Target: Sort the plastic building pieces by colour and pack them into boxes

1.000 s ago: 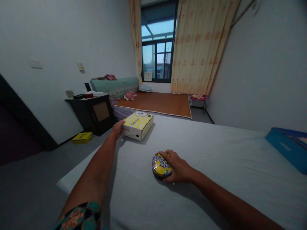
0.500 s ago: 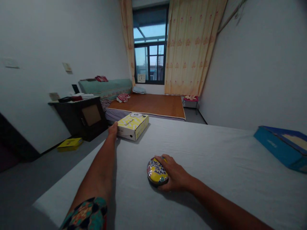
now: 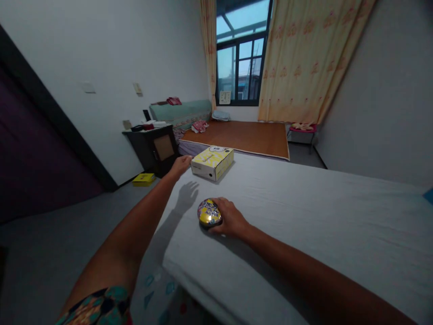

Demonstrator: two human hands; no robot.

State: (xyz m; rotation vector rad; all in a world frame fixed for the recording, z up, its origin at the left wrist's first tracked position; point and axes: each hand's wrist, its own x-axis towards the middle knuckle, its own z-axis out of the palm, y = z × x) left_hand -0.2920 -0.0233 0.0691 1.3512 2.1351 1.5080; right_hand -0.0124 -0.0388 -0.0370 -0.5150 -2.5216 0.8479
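A yellow and white cardboard box lies near the far left corner of the bed's grey sheet. My left hand is stretched out to the box's left end, raised off the sheet with its fingers apart, and its spread shadow falls on the bed below. Whether it touches the box I cannot tell. Closer to me, my right hand rests on the sheet, its fingers wrapped round a small round tin with a yellow patterned lid.
A dark bedside cabinet stands left of the bed, with a flat yellow box on the floor beside it. Beyond lie a second bed with a wooden mat, a window and curtains. A blue box corner shows at the right edge.
The view has swung left and down, so the blue box has almost left the picture. My left hand stays at the box's end, now lifted and spread. My right hand keeps hold of the tin.
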